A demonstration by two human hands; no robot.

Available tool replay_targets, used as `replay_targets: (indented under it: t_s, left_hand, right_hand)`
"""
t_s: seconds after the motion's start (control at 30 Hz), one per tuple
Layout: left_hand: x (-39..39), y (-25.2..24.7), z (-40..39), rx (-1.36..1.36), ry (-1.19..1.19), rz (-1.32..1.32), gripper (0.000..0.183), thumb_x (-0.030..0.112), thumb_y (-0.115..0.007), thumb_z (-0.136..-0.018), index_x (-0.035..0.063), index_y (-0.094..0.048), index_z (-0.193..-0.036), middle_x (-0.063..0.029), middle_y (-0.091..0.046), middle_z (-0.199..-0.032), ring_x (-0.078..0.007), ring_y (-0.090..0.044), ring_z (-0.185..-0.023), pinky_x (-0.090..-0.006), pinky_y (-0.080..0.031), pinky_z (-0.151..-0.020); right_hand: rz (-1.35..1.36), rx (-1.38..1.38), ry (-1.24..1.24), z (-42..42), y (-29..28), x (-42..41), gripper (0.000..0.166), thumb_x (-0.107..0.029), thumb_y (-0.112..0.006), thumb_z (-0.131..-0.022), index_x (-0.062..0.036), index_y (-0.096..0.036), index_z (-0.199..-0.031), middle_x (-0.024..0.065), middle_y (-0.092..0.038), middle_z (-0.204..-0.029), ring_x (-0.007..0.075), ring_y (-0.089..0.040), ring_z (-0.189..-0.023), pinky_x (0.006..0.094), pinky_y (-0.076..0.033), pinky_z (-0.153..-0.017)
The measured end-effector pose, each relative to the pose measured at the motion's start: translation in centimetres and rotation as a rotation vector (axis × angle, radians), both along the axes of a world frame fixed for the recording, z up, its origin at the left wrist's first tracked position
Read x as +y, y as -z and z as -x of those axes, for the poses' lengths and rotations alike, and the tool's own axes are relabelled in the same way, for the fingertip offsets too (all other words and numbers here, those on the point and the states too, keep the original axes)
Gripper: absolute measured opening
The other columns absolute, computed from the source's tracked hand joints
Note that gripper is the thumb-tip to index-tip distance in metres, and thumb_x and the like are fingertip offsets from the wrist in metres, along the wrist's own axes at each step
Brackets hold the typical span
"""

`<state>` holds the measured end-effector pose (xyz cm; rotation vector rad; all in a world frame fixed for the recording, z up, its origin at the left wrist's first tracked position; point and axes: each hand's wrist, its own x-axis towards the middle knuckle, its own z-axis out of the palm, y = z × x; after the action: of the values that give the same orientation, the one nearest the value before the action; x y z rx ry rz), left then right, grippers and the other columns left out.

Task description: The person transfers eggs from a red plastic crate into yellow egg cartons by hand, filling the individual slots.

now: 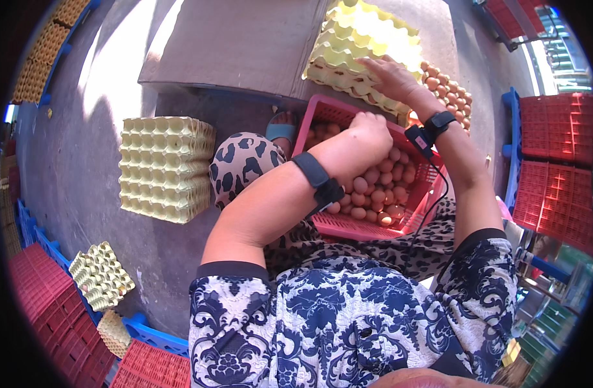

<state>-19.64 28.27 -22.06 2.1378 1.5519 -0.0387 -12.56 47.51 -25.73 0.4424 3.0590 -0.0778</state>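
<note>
A red plastic crate [320, 104] with slatted walls stands between my knees, holding many loose brown eggs [374, 189]. Over its far part my left hand [371, 133] is bent down at the wrist. Its fingers are curled and hidden below the hand, so any egg in them is out of sight. Just beyond the crate rises a stack of pale yellow pulp egg trays [337, 53], its top washed out by sunlight. My right hand [391, 80] is at the near side of that stack, fingers apart, with nothing visible in it. Brown eggs [449, 92] fill a tray to the stack's right.
Another stack of egg trays [163, 167] stands on the concrete floor to the left. A flat cardboard sheet [233, 48] lies ahead. Red crates [553, 126] on a blue pallet [512, 145] line the right; more red crates [59, 300] and loose trays [102, 276] are lower left.
</note>
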Motion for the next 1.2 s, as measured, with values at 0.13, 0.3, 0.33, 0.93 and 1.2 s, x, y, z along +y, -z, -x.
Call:
replay_targets:
  t_s: [0.13, 0.3, 0.33, 0.93, 1.2]
  left_hand:
    - [3.5, 5.3, 1.4, 0.222, -0.221, 0.018, 0.049, 0.026, -0.062, -0.090, 0.0014, -0.060, -0.132, -0.0183, -0.050, -0.139, -0.0335, -0.046, -0.129, -0.0438, -0.038, -0.103]
    - [4.1, 10.8, 1.5, 0.182, -0.390, -0.055, 0.068, 0.026, -0.077, -0.077, 0.0027, -0.053, -0.136, -0.0189, -0.048, -0.140, -0.0364, -0.043, -0.133, -0.0454, -0.040, -0.104]
    - [3.8, 10.5, 1.1, 0.161, -0.346, -0.124, 0.056, 0.024, -0.072, -0.082, 0.0013, -0.055, -0.130, -0.0217, -0.053, -0.134, -0.0373, -0.050, -0.129, -0.0459, -0.045, -0.099]
    - [1.2, 3.3, 14.9, -1.829, -0.723, 0.117, 0.077, 0.054, -0.065, -0.090, 0.0061, -0.041, -0.145, -0.0127, -0.058, -0.128, -0.0210, -0.058, -0.117, -0.0386, -0.051, -0.096]
    - [-4.8, -0.8, 18.4, -1.470, -0.875, -0.233, 0.027, 0.026, -0.063, -0.095, 0.0053, -0.069, -0.111, -0.0082, -0.072, -0.101, -0.0189, -0.070, -0.087, -0.0336, -0.058, -0.075]
  right_hand:
    - [0.028, -0.097, 0.065, 0.6, -0.5, -1.6, 0.072, -0.011, -0.071, -0.077, -0.0219, -0.046, -0.143, 0.0133, -0.065, -0.118, 0.0346, -0.057, -0.113, 0.0444, -0.050, -0.095]
    - [0.235, 0.043, 0.211, 0.5, -6.3, 0.2, 0.072, -0.010, -0.074, -0.075, -0.0198, -0.049, -0.142, 0.0173, -0.063, -0.110, 0.0344, -0.061, -0.105, 0.0407, -0.052, -0.089]
    - [0.274, 0.106, 0.256, -0.3, -8.6, 0.7, 0.073, -0.009, -0.075, -0.075, -0.0195, -0.049, -0.143, 0.0177, -0.063, -0.110, 0.0340, -0.062, -0.102, 0.0403, -0.052, -0.087]
    - [-0.590, 0.226, -0.216, -18.3, -16.8, -6.3, 0.063, 0.010, -0.067, -0.074, -0.0137, -0.062, -0.132, 0.0000, -0.065, -0.125, 0.0284, -0.046, -0.131, 0.0403, -0.041, -0.110]
    - [-0.596, 0.675, -0.067, -12.6, -15.8, -3.7, 0.064, -0.001, -0.072, -0.081, -0.0142, -0.053, -0.140, 0.0054, -0.050, -0.147, 0.0302, -0.039, -0.140, 0.0415, -0.035, -0.114]
